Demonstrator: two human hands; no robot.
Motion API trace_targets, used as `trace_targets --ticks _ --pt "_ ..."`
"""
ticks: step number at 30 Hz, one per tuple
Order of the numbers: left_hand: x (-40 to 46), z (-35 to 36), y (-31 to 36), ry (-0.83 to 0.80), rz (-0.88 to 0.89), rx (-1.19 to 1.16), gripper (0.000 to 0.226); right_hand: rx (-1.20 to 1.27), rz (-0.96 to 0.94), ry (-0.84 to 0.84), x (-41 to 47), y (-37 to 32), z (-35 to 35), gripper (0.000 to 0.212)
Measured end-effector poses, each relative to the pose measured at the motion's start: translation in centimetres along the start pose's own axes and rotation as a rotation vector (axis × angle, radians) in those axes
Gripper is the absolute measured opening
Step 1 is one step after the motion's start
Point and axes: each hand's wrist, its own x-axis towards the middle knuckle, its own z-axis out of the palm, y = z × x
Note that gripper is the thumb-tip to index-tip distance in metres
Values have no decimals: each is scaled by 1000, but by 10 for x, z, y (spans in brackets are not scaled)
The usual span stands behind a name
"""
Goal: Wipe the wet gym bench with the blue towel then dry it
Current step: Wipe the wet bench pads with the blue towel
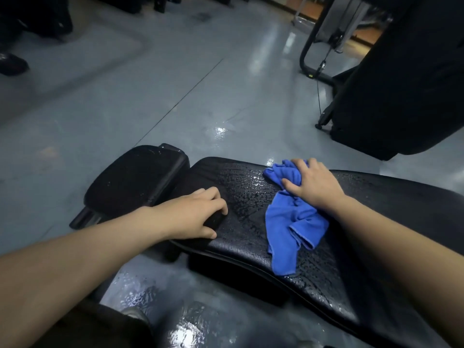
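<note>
The black padded gym bench [246, 197] runs from centre to lower right, its surface beaded with water drops. A crumpled blue towel [291, 222] lies across the pad, one end hanging over the near edge. My right hand [312, 183] presses down on the towel's upper part, fingers bunched into the cloth. My left hand [198, 213] rests on the bench's left end, fingers curled over the pad edge, holding it. The separate seat pad [135, 178] sits to the left of the main pad, also speckled with drops.
The grey floor [175, 101] is glossy, with water pooled below the bench near me [160, 297]. A large black machine [401, 79] and a curved black frame with a cable [313, 61] stand at the upper right. Dark equipment lines the top left.
</note>
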Motion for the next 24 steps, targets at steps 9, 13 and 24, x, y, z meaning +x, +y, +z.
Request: trace_targets --ticks 9,13,24 --pt "-9 1 -16 -2 19 -22 50 31 -77 -48 51 -96 25 65" --pt "-4 -1 -22 -19 18 -13 51 62 -238 -77 76 -150 39 64" --pt "-14 -2 -27 -42 -5 -22 47 75 -581 -64 38 -155 39 77"
